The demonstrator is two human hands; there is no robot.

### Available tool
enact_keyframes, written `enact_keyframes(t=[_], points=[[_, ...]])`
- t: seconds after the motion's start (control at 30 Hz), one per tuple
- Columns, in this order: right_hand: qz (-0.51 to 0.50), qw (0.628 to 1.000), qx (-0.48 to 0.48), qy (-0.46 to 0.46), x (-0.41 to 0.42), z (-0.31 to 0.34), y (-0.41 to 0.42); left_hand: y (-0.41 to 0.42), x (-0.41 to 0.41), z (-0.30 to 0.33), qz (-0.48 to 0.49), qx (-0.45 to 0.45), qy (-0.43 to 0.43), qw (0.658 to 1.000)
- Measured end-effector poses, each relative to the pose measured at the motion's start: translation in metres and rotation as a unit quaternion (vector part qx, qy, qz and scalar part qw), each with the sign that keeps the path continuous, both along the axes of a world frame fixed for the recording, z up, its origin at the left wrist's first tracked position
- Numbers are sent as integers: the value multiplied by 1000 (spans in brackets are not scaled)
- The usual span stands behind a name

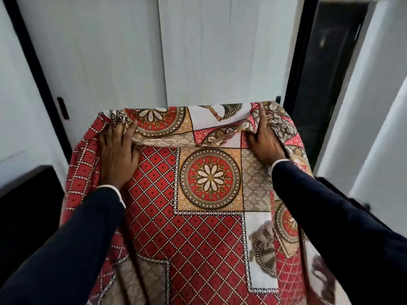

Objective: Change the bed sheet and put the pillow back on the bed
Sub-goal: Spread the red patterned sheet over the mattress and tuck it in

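Observation:
A patterned bed sheet (193, 227) in red, tan and white, with round flower medallions, hangs spread out in front of me. My left hand (117, 148) grips a bunched fold of it at the upper left. At the upper right, my right hand (265, 142) holds the other gathered corner. The sheet's top part is folded over between the two hands. Both arms are in dark sleeves. No bed or pillow shows.
White wardrobe doors (123, 51) stand straight ahead, close behind the sheet. A dark doorway (330, 62) opens at the right, with a white wall (374, 128) beside it. Dark furniture (24, 205) sits low at the left, and more (343, 194) shows behind my right arm.

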State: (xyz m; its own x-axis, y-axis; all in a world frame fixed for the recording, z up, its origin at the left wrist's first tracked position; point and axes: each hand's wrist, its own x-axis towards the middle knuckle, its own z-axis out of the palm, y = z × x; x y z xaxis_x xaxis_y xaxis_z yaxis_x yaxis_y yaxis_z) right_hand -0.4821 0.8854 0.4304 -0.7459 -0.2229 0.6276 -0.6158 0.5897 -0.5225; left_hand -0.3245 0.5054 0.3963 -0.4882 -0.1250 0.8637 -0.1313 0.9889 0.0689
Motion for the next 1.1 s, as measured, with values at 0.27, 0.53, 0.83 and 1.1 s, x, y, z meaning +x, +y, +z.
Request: enact_keyframes(t=[0.27,0.53,0.83,1.1], points=[[-56,943,90,-315,-123,-189,-83,-116,-80,-200,-68,167,-284,942],[-34,878,145,-454,-90,-325,-157,-165,-13,-370,-62,313,-493,809],[196,729,304,-581,60,-471,-203,-137,134,-459,21,360,-672,647],[280,672,264,-633,146,-519,-253,-127,243,-461,107,459,-602,644]])
